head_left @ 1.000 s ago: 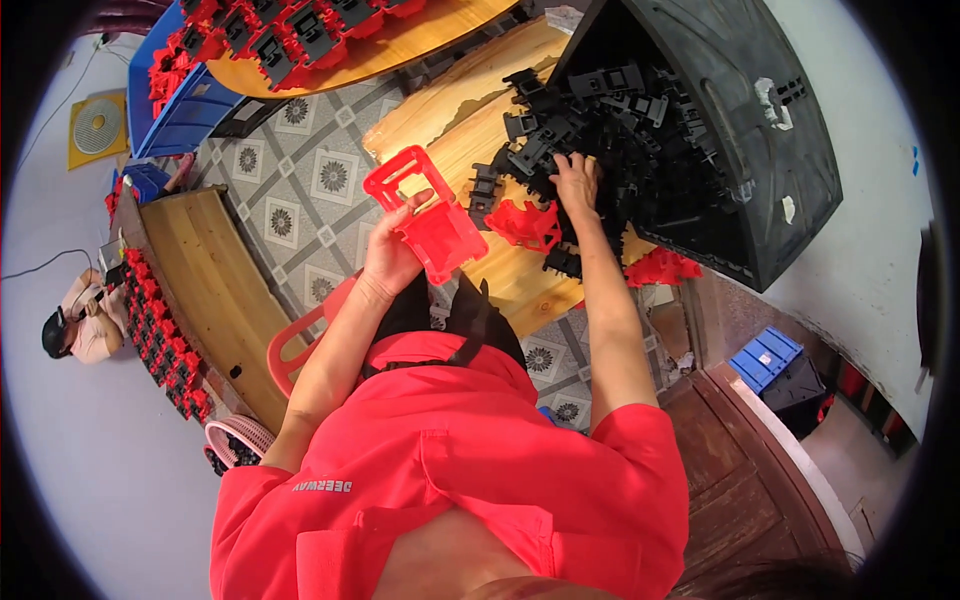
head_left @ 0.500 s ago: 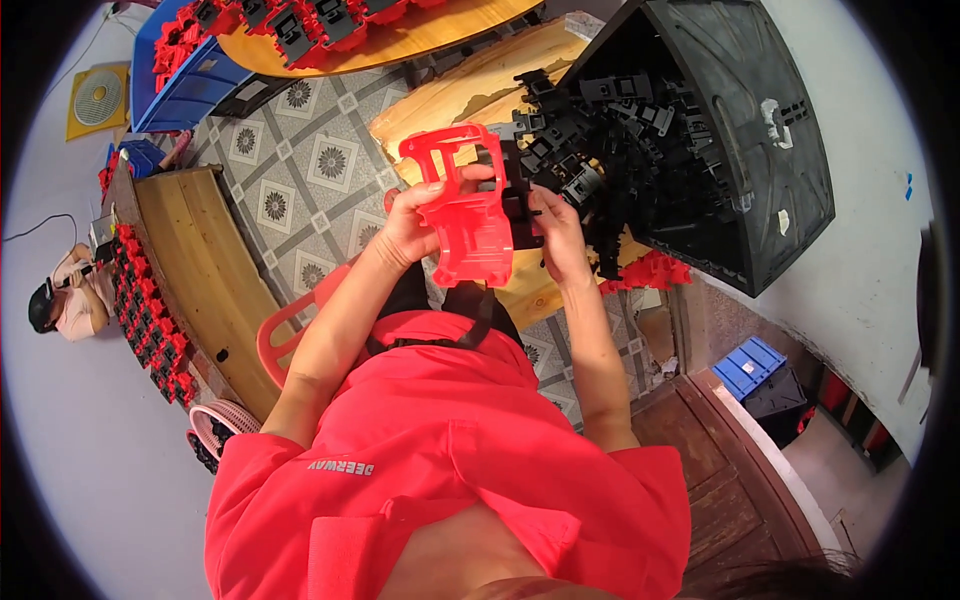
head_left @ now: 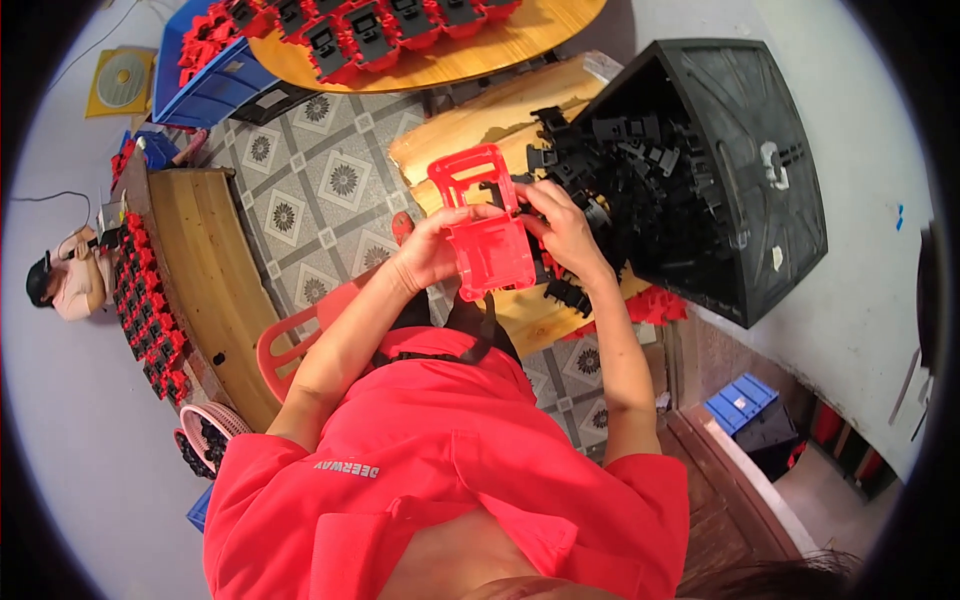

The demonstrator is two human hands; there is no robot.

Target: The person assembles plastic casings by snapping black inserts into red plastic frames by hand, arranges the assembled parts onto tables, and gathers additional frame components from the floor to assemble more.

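Observation:
A red plastic housing [head_left: 493, 260] with an open frame at its upper end is held up over the front of the wooden bench. My left hand [head_left: 428, 252] grips its left side, the fingers running across behind the frame. Closed at the right rim of the housing is my right hand [head_left: 563, 232], its fingertips against the edge. A dark part shows through the frame opening, mostly hidden by the fingers. To the right, a heap of black plastic parts [head_left: 640, 150] spills from a large black crate [head_left: 745, 180] tipped on its side.
Behind, a round-edged wooden table [head_left: 480, 60] carries rows of red and black assemblies, beside a blue bin [head_left: 215, 90] of red parts. A red chair [head_left: 290, 345] stands at my left. Another person [head_left: 75, 275] sits at the far left by a bench with similar assemblies.
The housing has shifted slightly right and down in the picture. My right hand has moved from the black part beside the housing up onto its right rim; the black part is now mostly hidden.

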